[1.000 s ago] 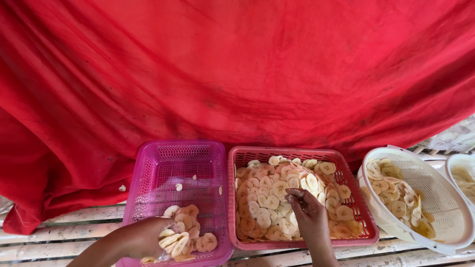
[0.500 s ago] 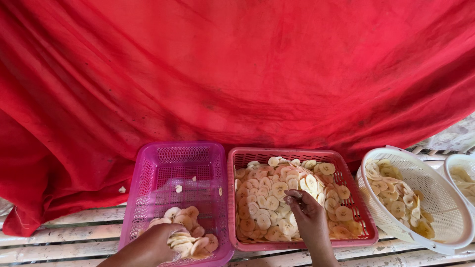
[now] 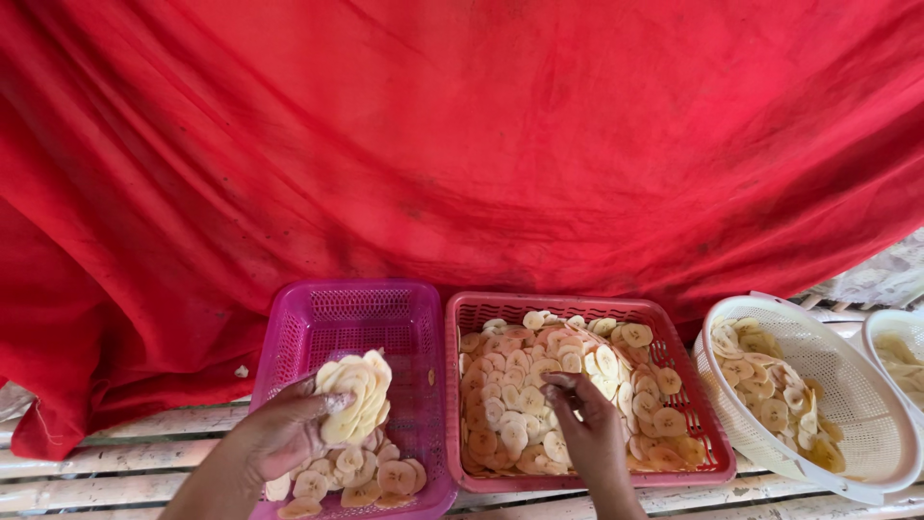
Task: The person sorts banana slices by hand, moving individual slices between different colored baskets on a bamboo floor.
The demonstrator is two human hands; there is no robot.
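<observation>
My left hand (image 3: 279, 431) holds up a fanned stack of pale banana slices (image 3: 354, 395) above the purple basket (image 3: 327, 318). More loose slices (image 3: 371, 474) lie at that basket's near end. My right hand (image 3: 584, 424) reaches into the pink basket (image 3: 577, 308), fingertips pinched on a slice among the heap of banana slices (image 3: 520, 376) that fills it.
A white round colander (image 3: 866, 395) with banana slices stands to the right, and another white bowl (image 3: 890, 332) shows at the right edge. A red cloth (image 3: 462, 144) hangs behind the baskets. Everything rests on a slatted bamboo bench (image 3: 125, 453).
My left hand has lifted a stack of slices out of the pile in the purple basket. My right hand has shifted slightly left inside the pink basket.
</observation>
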